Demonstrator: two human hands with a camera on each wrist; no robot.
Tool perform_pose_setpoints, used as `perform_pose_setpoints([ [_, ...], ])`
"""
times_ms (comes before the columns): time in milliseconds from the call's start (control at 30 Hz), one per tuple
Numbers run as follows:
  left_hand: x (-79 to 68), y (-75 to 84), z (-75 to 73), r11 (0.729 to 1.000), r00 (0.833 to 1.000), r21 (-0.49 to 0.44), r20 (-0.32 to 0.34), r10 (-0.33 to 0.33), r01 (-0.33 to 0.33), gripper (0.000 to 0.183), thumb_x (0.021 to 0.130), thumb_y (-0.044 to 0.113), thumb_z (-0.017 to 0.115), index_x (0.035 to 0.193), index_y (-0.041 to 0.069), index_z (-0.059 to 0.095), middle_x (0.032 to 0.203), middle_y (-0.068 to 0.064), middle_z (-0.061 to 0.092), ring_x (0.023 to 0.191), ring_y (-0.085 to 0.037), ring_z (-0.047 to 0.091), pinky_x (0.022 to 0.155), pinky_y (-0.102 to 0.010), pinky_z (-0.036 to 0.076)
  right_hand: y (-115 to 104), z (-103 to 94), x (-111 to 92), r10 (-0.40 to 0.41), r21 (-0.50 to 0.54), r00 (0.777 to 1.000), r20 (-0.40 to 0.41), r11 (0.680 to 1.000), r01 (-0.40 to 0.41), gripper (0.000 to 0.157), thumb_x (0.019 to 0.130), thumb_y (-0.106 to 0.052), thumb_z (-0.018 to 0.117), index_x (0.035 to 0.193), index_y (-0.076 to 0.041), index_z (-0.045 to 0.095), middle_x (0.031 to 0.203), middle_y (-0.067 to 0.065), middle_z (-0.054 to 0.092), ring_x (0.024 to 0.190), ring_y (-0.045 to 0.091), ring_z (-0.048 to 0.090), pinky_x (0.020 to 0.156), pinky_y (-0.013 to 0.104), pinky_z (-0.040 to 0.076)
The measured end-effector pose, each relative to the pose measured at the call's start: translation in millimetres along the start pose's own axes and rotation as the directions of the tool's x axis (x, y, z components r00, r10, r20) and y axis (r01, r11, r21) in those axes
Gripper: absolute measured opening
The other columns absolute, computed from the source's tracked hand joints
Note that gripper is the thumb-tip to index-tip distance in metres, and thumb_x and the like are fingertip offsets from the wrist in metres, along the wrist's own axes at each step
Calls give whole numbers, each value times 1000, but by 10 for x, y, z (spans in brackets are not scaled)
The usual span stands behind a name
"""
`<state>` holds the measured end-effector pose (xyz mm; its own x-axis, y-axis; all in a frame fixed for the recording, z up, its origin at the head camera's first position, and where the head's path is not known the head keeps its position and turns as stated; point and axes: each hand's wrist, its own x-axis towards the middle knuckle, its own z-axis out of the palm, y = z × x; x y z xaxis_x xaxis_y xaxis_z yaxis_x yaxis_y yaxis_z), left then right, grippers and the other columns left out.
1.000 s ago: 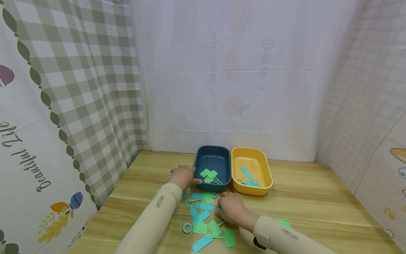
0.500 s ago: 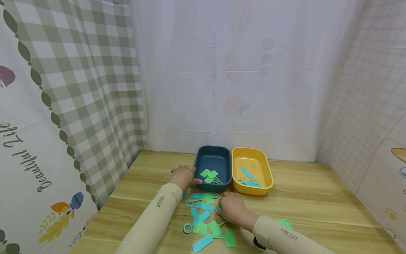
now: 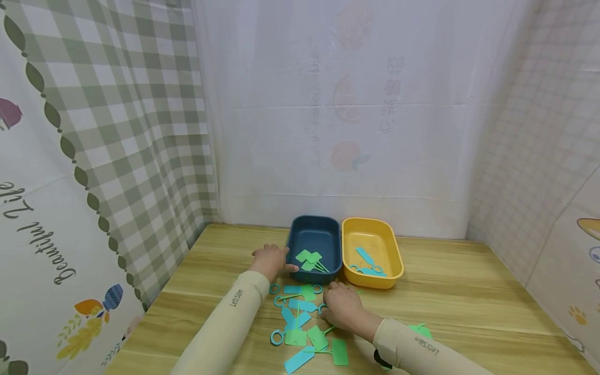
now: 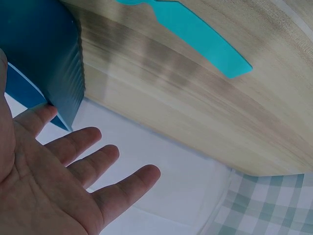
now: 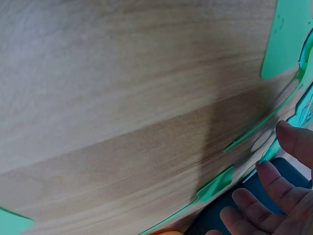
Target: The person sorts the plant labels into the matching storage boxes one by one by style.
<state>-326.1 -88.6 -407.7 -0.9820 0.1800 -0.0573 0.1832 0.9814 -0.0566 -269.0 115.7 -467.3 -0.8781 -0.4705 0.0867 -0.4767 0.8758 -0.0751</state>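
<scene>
Two sleeved arms (image 3: pixel 225 328) reach over a wood-grain desk (image 3: pixel 469 291), beside a cloth (image 3: pixel 33 276) at far left on which "Beautiful" can be read, a second word following less clearly. The left forearm's cuff is printed "Let's Slim"; past it, the left grip (image 3: pixel 270 261) lies with fingers spread against the side of a navy tub (image 3: pixel 315 232) that holds several green tags (image 3: pixel 309 258). On the desk nearer the wearer, blue and green tags lie loosely overlapped, among them a blue tag (image 3: pixel 301 305), its long axis running roughly left to right, its ring end pointing at the right grip (image 3: pixel 346 307). That grip is clearly the nearer, with the tag's body to its left and the ring just at its fingers. The wrist view shows thumb and forefinger at blue plastic, though whether they pinch it cannot be told. Farther right stands a yellow tub (image 3: pixel 372 232) with blue tags (image 3: pixel 365 255) inside, then the right sleeve (image 3: pixel 422 346), also marked "Let's Slim". Faint characters on the rear curtain (image 3: pixel 281 151) are unreadable.
</scene>
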Motion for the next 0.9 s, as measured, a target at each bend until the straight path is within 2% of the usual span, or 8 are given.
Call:
perform_pose_setpoints([
  [200,7,2,8,1000,1000,4,-3,-1,1,71,89,64,58,144,18,55,133,-19,59,123,-41,53,90,-62,48,8,-60,-24,1,-6,999,-44,1000,-2,26,79,-22,75,64,-13,56,78,5,49,74,26,50,64,44,44],
  [333,9,4,3,1000,1000,7,8,-3,3,72,89,64,58,144,18,54,134,-19,58,124,-42,52,90,-62,48,17,-93,-40,12,26,998,-61,1000,-11,19,79,-17,74,69,-11,59,80,5,50,76,26,49,63,43,41],
  [533,12,2,5,1000,1000,2,17,-2,2,72,89,64,57,145,18,53,135,-19,57,124,-42,51,91,-63,48,40,-129,-61,14,8,996,-88,1000,-14,9,76,-14,70,74,-9,63,82,5,51,76,25,51,62,42,41],
  [900,20,7,13,1000,1000,5,0,3,-3,71,89,64,59,143,17,55,132,-19,59,122,-42,53,90,-63,48,78,-232,-87,35,-5,994,-104,999,-35,20,76,-23,79,78,-8,66,88,7,55,81,27,53,67,45,46],
])
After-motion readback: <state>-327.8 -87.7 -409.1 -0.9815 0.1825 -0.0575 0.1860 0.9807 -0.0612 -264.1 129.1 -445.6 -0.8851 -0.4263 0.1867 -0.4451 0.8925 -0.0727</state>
